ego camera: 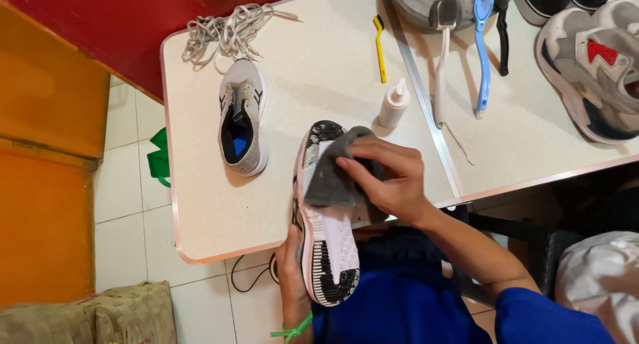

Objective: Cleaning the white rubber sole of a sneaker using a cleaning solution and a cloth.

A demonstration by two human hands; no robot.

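While my right hand [393, 181] presses a grey cloth [331, 177] flat against the upturned sole of a sneaker [326, 231], my fingers lie spread over the cloth rather than curled around it. My left hand [287, 261] grips the heel end of that sneaker from below, fingers wrapped on its edge, at the near rim of the worktop [200, 211]. The sneaker lies sole-up, its toe resting on the worktop and its heel jutting out over my blue-clad lap.

Just beyond the toe stands a small white squeeze bottle [394, 104]. To the left, apart from the held shoe, sits its unlaced partner sneaker [243, 117], upright, with a tangle of pale laces [226, 31] past it. A yellow brush [379, 47] lies near the bottle. Across the seam on the adjoining surface I see a white brush [440, 57], a blue brush [482, 47] and a grey chunky sneaker [592, 64] at the far right.
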